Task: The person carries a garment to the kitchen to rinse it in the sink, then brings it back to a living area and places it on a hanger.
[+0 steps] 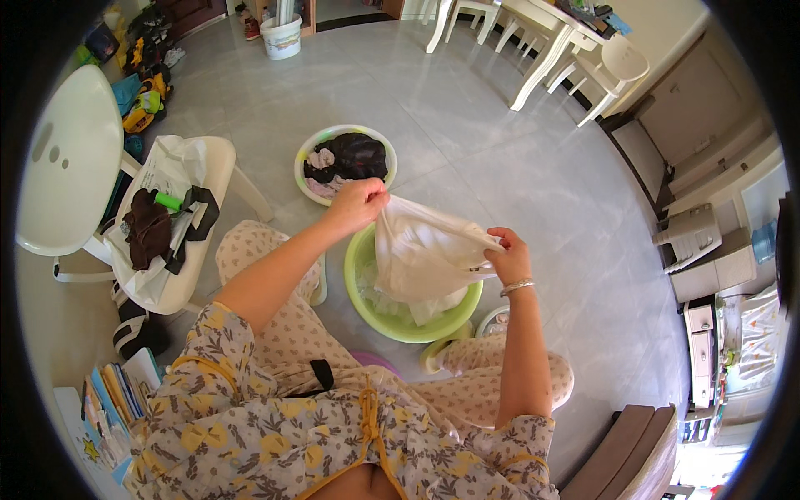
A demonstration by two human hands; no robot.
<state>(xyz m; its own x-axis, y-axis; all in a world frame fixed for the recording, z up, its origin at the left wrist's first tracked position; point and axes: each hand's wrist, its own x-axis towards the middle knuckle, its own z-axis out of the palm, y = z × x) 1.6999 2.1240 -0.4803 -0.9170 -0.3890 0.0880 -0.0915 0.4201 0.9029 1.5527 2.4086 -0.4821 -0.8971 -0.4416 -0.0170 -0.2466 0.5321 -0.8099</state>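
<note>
A white cloth garment (431,250) hangs stretched between my two hands, its lower part hanging into a green plastic basin (354,294). My left hand (359,203) pinches the garment's upper left corner, and my right hand (512,250) grips its right end near a small dark tag. Whitish, wet-looking material (375,294) shows in the basin below; the garment hides part of it. Just beyond my left hand stands a second round basin (299,164) with a pale rim. Dark clothing (356,156) and light pinkish cloth (322,187) lie in it.
On the left, a white plastic chair (219,156) bears a white bag (178,159), a brown cloth (148,230) and a green cylinder (168,200). A small bowl (484,322) sits beside my right foot. Farther off are a white bucket (281,39) and a white table (537,75).
</note>
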